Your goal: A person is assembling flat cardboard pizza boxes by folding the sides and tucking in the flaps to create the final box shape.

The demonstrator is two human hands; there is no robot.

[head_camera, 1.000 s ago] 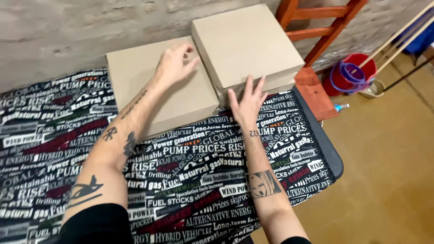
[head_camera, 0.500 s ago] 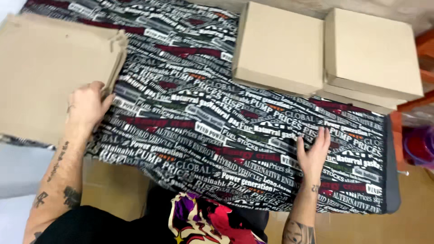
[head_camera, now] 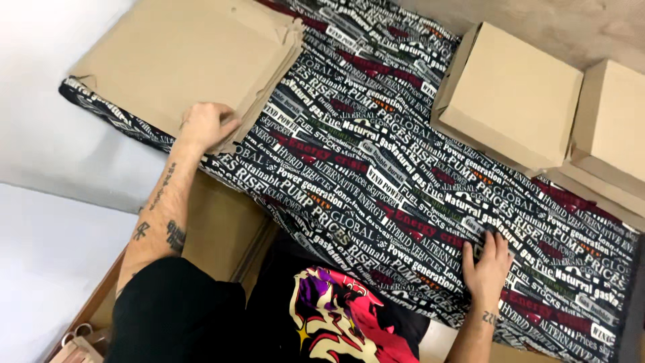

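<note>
A stack of flat brown cardboard sheets [head_camera: 181, 60] lies at the left end of the table. My left hand [head_camera: 207, 126] grips the near corner of that stack, fingers curled on its edge. My right hand [head_camera: 488, 263] rests flat, fingers apart, on the black printed tablecloth [head_camera: 376, 175] near the table's front edge. Two closed brown cardboard boxes, one [head_camera: 514, 94] nearer the middle and one [head_camera: 615, 121] at the right edge of view, stand at the far right of the table, well away from both hands.
A white wall or floor area [head_camera: 47, 154] lies left of the table. Brown cardboard [head_camera: 218, 222] sits below the table edge by my body. Scissors [head_camera: 77, 331] show at the bottom left. A flat cardboard piece [head_camera: 591, 181] lies under the right box.
The view has swung left from the boxes to the flat stack. My left hand moved from the box top to the stack's corner; my right hand came off the box and rests on the cloth.
</note>
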